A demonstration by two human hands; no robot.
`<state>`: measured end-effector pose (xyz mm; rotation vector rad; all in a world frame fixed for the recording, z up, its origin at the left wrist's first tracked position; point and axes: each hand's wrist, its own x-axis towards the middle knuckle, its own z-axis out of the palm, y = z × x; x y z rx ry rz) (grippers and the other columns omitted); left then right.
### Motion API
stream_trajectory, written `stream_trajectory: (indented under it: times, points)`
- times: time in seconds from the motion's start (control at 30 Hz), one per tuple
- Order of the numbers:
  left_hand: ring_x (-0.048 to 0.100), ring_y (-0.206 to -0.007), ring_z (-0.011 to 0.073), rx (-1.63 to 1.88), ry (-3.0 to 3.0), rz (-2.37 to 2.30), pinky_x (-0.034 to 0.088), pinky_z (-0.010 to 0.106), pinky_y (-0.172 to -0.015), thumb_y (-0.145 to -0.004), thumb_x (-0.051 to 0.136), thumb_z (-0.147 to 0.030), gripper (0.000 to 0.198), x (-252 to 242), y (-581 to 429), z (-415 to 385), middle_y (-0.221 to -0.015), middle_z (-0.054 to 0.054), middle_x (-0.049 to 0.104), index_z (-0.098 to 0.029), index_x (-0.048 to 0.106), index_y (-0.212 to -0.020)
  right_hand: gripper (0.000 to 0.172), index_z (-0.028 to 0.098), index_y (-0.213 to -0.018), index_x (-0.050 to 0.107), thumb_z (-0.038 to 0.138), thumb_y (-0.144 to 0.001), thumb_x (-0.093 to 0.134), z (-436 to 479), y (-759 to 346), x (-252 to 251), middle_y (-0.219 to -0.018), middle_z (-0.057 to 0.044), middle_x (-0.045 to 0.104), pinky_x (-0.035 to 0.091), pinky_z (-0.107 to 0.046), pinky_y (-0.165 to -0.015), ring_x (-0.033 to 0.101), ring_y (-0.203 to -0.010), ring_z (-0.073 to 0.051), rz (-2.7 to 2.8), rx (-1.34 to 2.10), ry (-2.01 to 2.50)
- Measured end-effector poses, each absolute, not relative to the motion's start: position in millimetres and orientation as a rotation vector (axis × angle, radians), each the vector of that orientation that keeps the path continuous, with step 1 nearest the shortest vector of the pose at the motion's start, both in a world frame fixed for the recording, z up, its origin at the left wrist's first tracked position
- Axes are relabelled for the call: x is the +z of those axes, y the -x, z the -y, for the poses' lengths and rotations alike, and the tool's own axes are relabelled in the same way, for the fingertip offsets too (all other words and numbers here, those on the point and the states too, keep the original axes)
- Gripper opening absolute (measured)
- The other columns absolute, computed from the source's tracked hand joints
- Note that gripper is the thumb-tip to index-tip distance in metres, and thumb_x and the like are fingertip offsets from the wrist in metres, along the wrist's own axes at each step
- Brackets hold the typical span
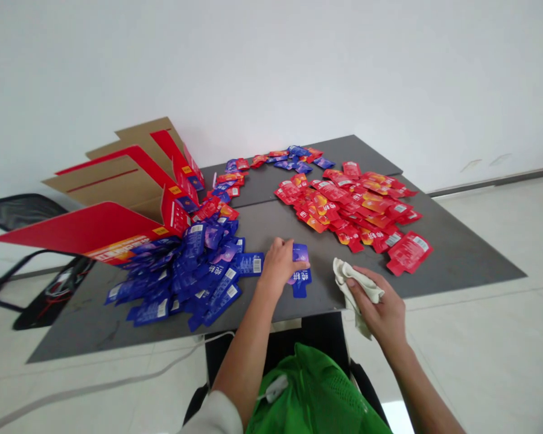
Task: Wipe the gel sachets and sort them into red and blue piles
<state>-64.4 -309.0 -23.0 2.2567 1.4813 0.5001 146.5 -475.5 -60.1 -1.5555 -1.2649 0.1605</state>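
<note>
Left hand [278,266] — fingers closed over a blue printed carton blank [300,284], which lies flat on the grey bench [457,265], close to its front edge. Right hand [376,312] — clenched on a crumpled cream cloth [356,287], by the same edge. Around them: a heap of blue blanks [185,271] to the left, a spread of red blanks [353,214] ahead, and an opened cardboard carton [122,181] at far left.

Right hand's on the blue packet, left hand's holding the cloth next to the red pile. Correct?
No, the hands are swapped. The head view shows the left hand on the blue packet and the right hand holding the cloth next to the red pile.
</note>
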Motion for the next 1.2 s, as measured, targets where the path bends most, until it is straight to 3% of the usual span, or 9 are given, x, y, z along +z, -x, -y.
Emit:
stream_trajectory:
  times: [0.13,0.3,0.37,0.57,0.7,0.83,1.03,1.13,1.2]
  points:
    - [0.072,-0.12,0.0339,0.498,-2.051,-1.373,0.057,0.042,-0.105,-0.068,0.099,-0.032,0.078,-19,65,291,-0.133,0.018,0.072,-0.013,0.069,-0.138,0.036,0.028,-0.124,0.076,0.054,-0.099,0.07,473,-149,-62,-0.117,-0.007,0.079,0.06,-0.045,-0.095,0.076,-0.104,-0.029,1.297,0.174,1.551]
    - [0.077,-0.091,0.0221,0.49,-1.972,-1.215,0.06,0.03,-0.081,-0.089,0.08,-0.026,0.031,-8,66,293,-0.101,0.005,0.081,-0.015,0.079,-0.118,0.035,0.028,-0.125,0.075,0.052,-0.1,0.07,472,-148,-64,-0.117,-0.006,0.079,0.058,-0.04,-0.094,0.075,-0.103,-0.026,1.291,0.178,1.554]
    - [0.075,-0.087,0.0201,0.577,-1.948,-1.162,0.058,0.028,-0.078,-0.094,0.075,-0.028,0.024,3,68,303,-0.096,0.004,0.08,-0.016,0.081,-0.114,0.035,0.027,-0.124,0.076,0.053,-0.1,0.07,472,-148,-65,-0.117,-0.006,0.079,0.058,-0.04,-0.095,0.075,-0.104,-0.026,1.286,0.169,1.552]
    - [0.07,-0.099,0.0191,0.989,-2.067,-0.85,0.053,0.032,-0.094,-0.097,0.073,-0.022,0.015,27,84,340,-0.104,0.004,0.074,-0.024,0.085,-0.106,0.036,0.026,-0.123,0.076,0.053,-0.1,0.071,471,-147,-67,-0.119,-0.007,0.079,0.058,-0.042,-0.096,0.075,-0.106,-0.028,1.276,0.146,1.547]
    - [0.07,-0.105,0.0195,0.753,-2.307,-0.821,0.046,0.039,-0.104,-0.1,0.062,-0.006,0.029,16,101,361,-0.106,0.002,0.077,-0.026,0.083,-0.097,0.037,0.027,-0.124,0.076,0.055,-0.099,0.071,472,-147,-65,-0.117,-0.007,0.079,0.059,-0.042,-0.093,0.075,-0.105,-0.028,1.253,0.155,1.563]
    - [0.068,-0.116,0.0211,0.481,-2.498,-0.866,0.043,0.043,-0.109,-0.101,0.054,0.0,0.04,4,111,386,-0.119,0.002,0.077,-0.028,0.08,-0.114,0.038,0.027,-0.124,0.077,0.055,-0.099,0.071,474,-145,-63,-0.117,-0.008,0.079,0.058,-0.043,-0.094,0.075,-0.105,-0.029,1.235,0.159,1.567]
    - [0.061,-0.13,0.0288,0.641,-2.685,-1.039,0.049,0.05,-0.111,-0.104,0.067,-0.02,0.032,-10,92,435,-0.14,0.01,0.067,-0.026,0.07,-0.135,0.043,0.026,-0.123,0.078,0.059,-0.096,0.074,469,-151,-53,-0.11,-0.006,0.081,0.06,-0.042,-0.087,0.076,-0.094,-0.027,1.118,0.314,1.578]
    - [0.06,-0.134,0.031,0.643,-2.765,-0.953,0.053,0.052,-0.112,-0.101,0.073,-0.028,0.038,-25,84,451,-0.148,0.013,0.064,-0.022,0.067,-0.139,0.042,0.026,-0.123,0.077,0.058,-0.095,0.076,463,-158,-38,-0.107,-0.005,0.081,0.061,-0.04,-0.082,0.077,-0.091,-0.027,1.131,0.323,1.565]
    - [0.059,-0.138,0.0304,0.693,-2.791,-0.901,0.053,0.049,-0.115,-0.102,0.073,-0.028,0.038,-36,83,456,-0.152,0.015,0.062,-0.018,0.067,-0.138,0.038,0.027,-0.123,0.077,0.053,-0.096,0.076,457,-160,-26,-0.11,-0.006,0.081,0.061,-0.041,-0.086,0.077,-0.094,-0.027,1.265,0.229,1.514]
